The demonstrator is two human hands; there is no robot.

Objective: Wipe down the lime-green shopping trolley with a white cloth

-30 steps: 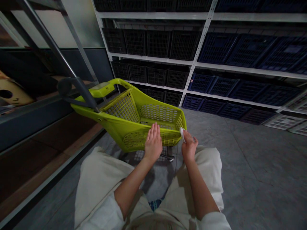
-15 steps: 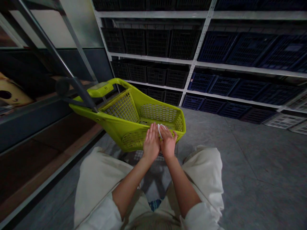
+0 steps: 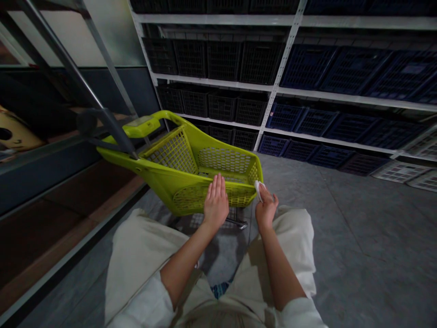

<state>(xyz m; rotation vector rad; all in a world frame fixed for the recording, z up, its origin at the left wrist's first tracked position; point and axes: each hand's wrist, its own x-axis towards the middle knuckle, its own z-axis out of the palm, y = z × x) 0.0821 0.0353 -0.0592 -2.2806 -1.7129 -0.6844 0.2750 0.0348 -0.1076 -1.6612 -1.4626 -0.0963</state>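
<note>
A lime-green plastic shopping trolley basket (image 3: 191, 182) with perforated walls stands in front of me, its handle (image 3: 143, 126) pointing away. My left hand (image 3: 215, 202) lies flat against the near rim and wall of the basket, holding nothing. At the basket's right corner, my right hand (image 3: 266, 207) pinches a small folded white cloth (image 3: 259, 190). The cloth touches the corner of the rim. The trolley's lower frame and wheels are mostly hidden beneath the basket.
White metal shelves (image 3: 280, 91) hold rows of black and dark blue crates ahead. A grey concrete floor (image 3: 351, 237) spreads to the right. On the left are a slanted metal pole (image 3: 78, 73) and a dark ledge (image 3: 44, 164) with a yellow object (image 3: 15, 132).
Half a second ago both hands met at the middle of the near rim with the cloth. Now my right hand has moved right to the basket's corner, carrying the cloth.
</note>
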